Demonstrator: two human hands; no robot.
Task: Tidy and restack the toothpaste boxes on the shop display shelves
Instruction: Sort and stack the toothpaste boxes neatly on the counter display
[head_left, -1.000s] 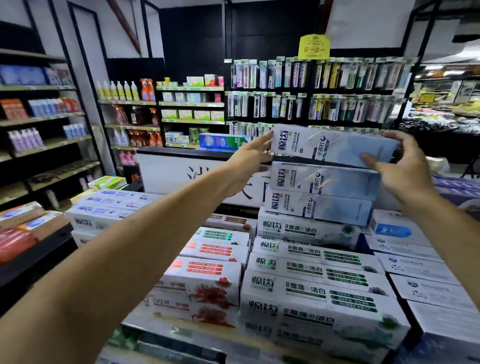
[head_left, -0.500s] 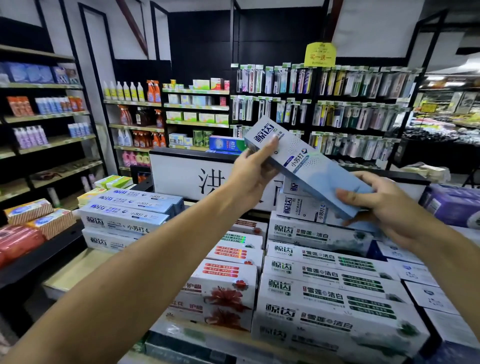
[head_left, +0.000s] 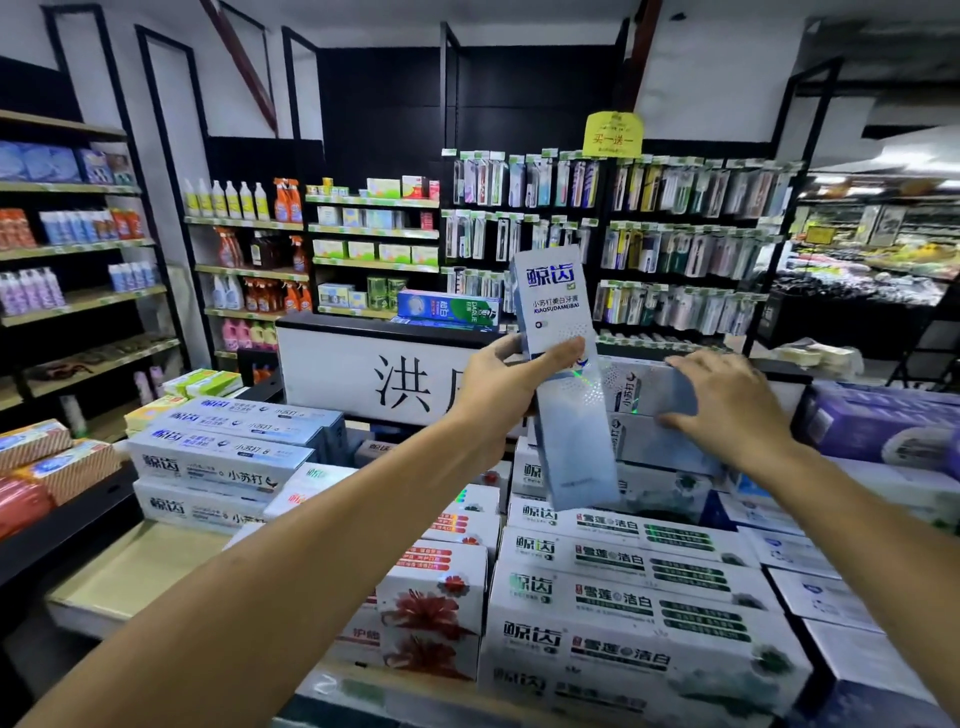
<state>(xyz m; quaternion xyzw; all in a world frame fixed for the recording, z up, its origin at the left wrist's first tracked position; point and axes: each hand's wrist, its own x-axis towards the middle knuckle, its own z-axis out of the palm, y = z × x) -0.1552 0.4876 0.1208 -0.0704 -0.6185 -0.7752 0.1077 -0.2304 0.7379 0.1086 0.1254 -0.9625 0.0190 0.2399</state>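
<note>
My left hand grips a pale blue toothpaste box around its middle and holds it nearly upright above the display. My right hand lies on the two pale blue boxes on top of the middle stack, fingers curled round their right end. Below them sit stepped rows of white boxes with green print. White boxes with red flowers stand to their left. A separate pile of pale blue boxes sits further left.
A bare wooden tray section lies at the lower left. White and blue boxes fill the right side, with purple packs behind. A white counter stands beyond the display, with toothbrush racks and bottle shelves behind it.
The pale blue box came off the top of the middle stack and turned from level to nearly upright in my left hand. My right hand let go of it and dropped onto the remaining top boxes.
</note>
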